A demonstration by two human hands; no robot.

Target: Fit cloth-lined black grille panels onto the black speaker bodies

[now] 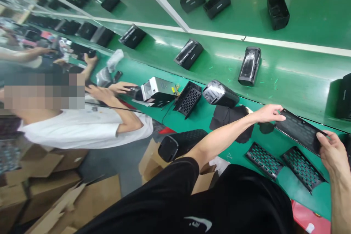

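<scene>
My left hand (270,113) pinches the upper left corner of a black speaker grille panel (297,131). At the other end my right hand (333,148) grips the same panel, thumb on its face. The panel is held tilted above the green bench. Below it lie two black slotted grille frames, one on the left (264,161) and one on the right (304,170). Flat black pieces (225,117) rest under and beside my left forearm. Partly behind my left hand is a small dark round item (265,128).
Black speaker housings (249,65) stand along the green conveyor (296,80) beyond the bench. Another slotted frame (189,98), a speaker (221,93) and a metal-cased device (159,91) sit to the left. A co-worker in a white shirt (82,128) works there. Cardboard boxes (93,204) are on the floor.
</scene>
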